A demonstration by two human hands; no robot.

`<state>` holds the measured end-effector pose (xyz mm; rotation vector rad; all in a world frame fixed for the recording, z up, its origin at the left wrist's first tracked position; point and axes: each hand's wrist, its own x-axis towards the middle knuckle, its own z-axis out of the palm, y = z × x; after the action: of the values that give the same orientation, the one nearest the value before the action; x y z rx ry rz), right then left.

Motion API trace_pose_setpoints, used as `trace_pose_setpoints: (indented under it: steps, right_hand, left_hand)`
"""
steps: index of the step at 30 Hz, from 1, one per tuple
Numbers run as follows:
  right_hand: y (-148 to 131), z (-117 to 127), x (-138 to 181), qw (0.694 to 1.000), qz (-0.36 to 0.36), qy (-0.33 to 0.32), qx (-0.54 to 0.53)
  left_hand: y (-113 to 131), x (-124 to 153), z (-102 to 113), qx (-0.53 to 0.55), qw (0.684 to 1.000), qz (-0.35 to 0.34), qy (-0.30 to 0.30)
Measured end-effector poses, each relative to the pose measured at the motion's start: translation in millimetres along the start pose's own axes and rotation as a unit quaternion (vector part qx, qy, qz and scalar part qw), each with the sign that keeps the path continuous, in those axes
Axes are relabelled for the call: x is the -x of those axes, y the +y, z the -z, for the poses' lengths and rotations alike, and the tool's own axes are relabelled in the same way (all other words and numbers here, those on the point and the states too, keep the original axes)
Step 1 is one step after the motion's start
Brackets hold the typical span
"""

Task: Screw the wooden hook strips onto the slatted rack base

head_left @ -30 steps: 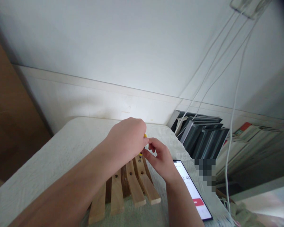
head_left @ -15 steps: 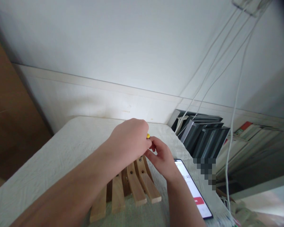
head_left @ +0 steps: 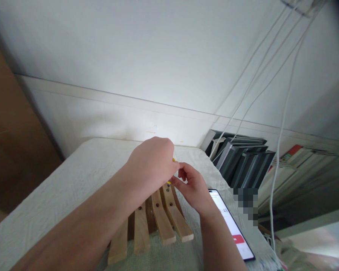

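Observation:
A fan of light wooden slats (head_left: pixel 158 222) with drilled holes lies on a white cloth-covered table (head_left: pixel 59 195). My left hand (head_left: pixel 152 165) is closed around a yellow-handled tool (head_left: pixel 173 160), of which only a small yellow bit shows; its tip sits at the far end of the slats. My right hand (head_left: pixel 190 186) rests just to the right, its fingers pinching at the same spot on the slats. What lies under the left hand is hidden.
A phone (head_left: pixel 231 226) with a lit white screen and a red button lies on the table to the right of my right wrist. Dark folders (head_left: pixel 240 158) and stacked books (head_left: pixel 299 165) stand beyond. White cables (head_left: pixel 279 124) hang down on the right. A wall stands behind.
Both hands stay at the far end of the slats with only small shifts. The yellow tool's visible part has moved slightly.

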<state>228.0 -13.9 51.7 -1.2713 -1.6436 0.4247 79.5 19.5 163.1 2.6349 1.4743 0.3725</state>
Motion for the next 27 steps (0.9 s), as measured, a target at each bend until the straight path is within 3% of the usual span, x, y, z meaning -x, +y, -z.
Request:
trace_pose_setpoints:
  steps: [22, 27]
  right_hand:
    - [-5.1, 2.3, -0.6, 0.999, -0.001, -0.022, -0.026]
    - [-3.1, 1.6, -1.9, 1.000, -0.021, 0.001, -0.011]
  left_hand:
    - [6.9, 1.4, -5.5, -0.043, 0.999, -0.011, 0.006]
    - [9.7, 4.7, -2.4, -0.024, 1.000, -0.016, 0.005]
